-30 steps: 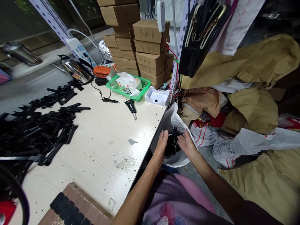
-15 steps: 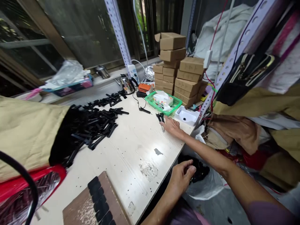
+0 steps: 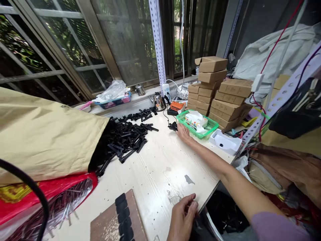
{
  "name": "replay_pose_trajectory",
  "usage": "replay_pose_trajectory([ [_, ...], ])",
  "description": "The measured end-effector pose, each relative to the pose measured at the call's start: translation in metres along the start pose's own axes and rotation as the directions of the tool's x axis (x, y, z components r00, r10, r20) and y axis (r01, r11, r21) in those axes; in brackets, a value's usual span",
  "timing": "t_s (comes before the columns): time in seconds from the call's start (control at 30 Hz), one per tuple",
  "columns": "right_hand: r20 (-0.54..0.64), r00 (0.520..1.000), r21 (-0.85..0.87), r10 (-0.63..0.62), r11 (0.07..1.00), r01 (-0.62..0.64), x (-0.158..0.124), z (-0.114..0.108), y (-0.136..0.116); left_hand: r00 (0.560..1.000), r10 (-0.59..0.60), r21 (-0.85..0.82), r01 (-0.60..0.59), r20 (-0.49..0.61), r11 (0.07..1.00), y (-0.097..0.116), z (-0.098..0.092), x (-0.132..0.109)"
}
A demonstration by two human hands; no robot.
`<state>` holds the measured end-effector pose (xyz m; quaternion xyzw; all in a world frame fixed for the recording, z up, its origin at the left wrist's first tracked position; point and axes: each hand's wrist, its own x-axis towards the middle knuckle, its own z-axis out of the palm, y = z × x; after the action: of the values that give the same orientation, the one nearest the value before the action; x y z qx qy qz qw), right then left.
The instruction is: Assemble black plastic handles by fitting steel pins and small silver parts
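Observation:
My right hand [image 3: 183, 133] reaches across the pale table [image 3: 155, 167] to the near left corner of a green basket [image 3: 213, 126]. Its fingers are closed over a small black hand tool [image 3: 173, 126] lying there. My left hand [image 3: 182, 216] rests at the table's near edge with its fingers curled in a pinch; what it holds is hidden. Just below that edge hangs a bag of black parts [image 3: 223, 214]. A heap of black plastic pieces [image 3: 125, 140] spills from a tan sack [image 3: 45, 140] on the left.
A brown board with black pads [image 3: 117, 221] lies at the near edge. A red bag of thin rods [image 3: 50, 197] sits at the left. Stacked cardboard boxes [image 3: 225, 97], a white tray [image 3: 225, 143], a kettle [image 3: 158, 100] and an orange device [image 3: 177, 105] crowd the far end.
Both hands came up out of the bag beside the table. The right one went to the tool by the basket; the left one rose to the table edge. The view lifted toward the window.

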<state>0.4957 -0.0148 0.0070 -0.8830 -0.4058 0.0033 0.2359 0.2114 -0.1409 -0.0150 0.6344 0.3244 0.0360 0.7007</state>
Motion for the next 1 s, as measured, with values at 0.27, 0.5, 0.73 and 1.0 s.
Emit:
replay_pose_trajectory([
  [0.27, 0.168, 0.98, 0.093, -0.106, 0.992, 0.091, -0.012, -0.029, 0.016, 0.999, -0.005, -0.05, 0.002, -0.049, 0.999, 0.01, -0.017, -0.004],
  [0.5, 0.254, 0.93, 0.453, -0.265, 0.882, 0.128, -0.135, -0.122, 0.091, 0.999, -0.022, -0.047, 0.024, 0.038, 0.999, 0.008, -0.009, -0.005],
  [0.73, 0.35, 0.935, 0.406, -0.055, 0.908, -0.098, -0.243, -0.123, 0.17, 0.998, 0.0, 0.011, 0.0, 0.062, 1.0, 0.001, 0.002, -0.016],
  [1.0, 0.157, 0.975, 0.402, -0.16, 0.912, 0.085, -0.209, -0.121, 0.128, 1.0, -0.019, -0.052, 0.017, -0.025, 0.999, 0.0, -0.011, -0.024],
])
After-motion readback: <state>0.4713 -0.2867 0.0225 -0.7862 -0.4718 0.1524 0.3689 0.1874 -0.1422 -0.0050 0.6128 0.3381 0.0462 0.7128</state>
